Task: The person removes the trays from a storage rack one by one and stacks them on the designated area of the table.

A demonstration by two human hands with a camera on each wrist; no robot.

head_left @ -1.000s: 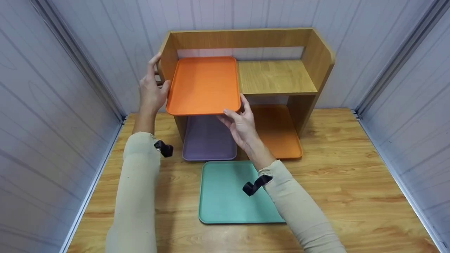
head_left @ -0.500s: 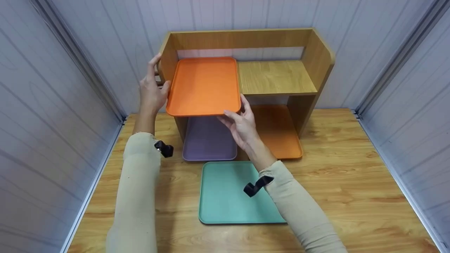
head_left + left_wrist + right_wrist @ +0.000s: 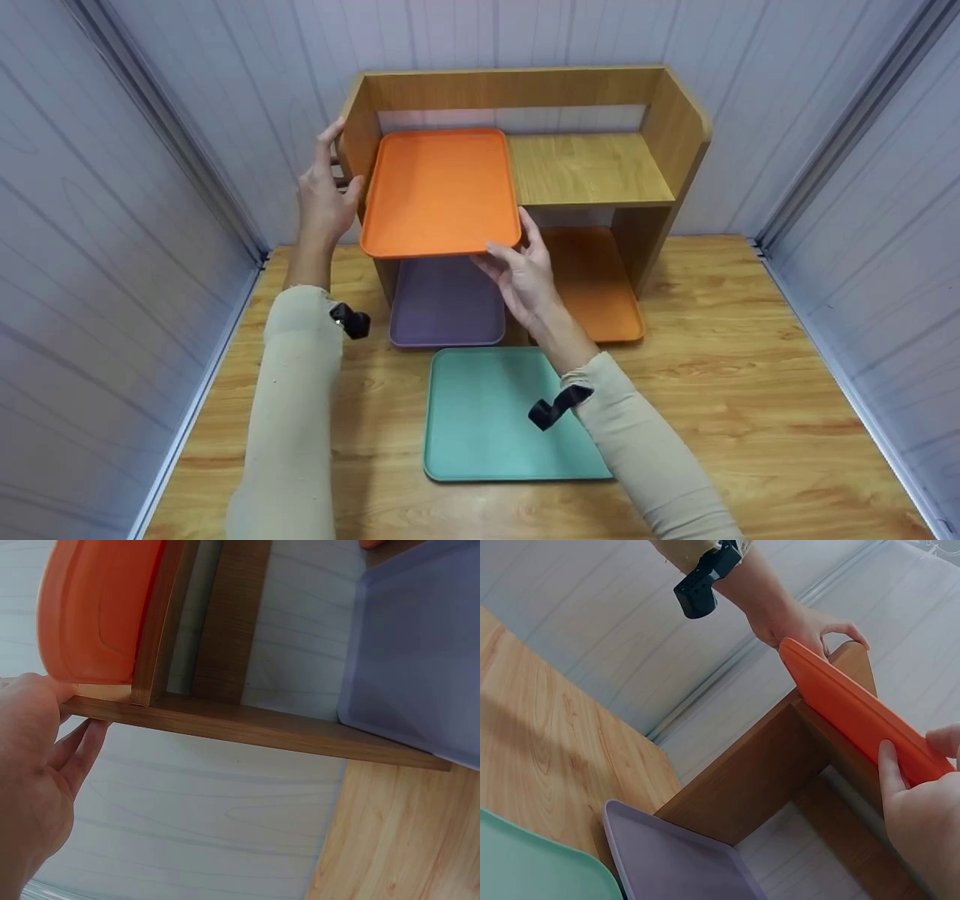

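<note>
- Pale panelled walls close in a wooden table (image 3: 750, 390), where a wooden shelf (image 3: 592, 169) stands.
- Left hand (image 3: 324, 196) holds the orange tray (image 3: 439, 191) by its left edge, thumb on the rim, fingers straight.
- Right hand (image 3: 525, 271) pinches its near right corner.
- That tray sits on the shelf's upper left, overhanging the front.
- Below lie a purple tray (image 3: 446, 304), a second orange one (image 3: 592, 281) and a green tray (image 3: 487, 412).

Orange tray (image 3: 440, 191) flat, apparently on shelf's left.
</note>
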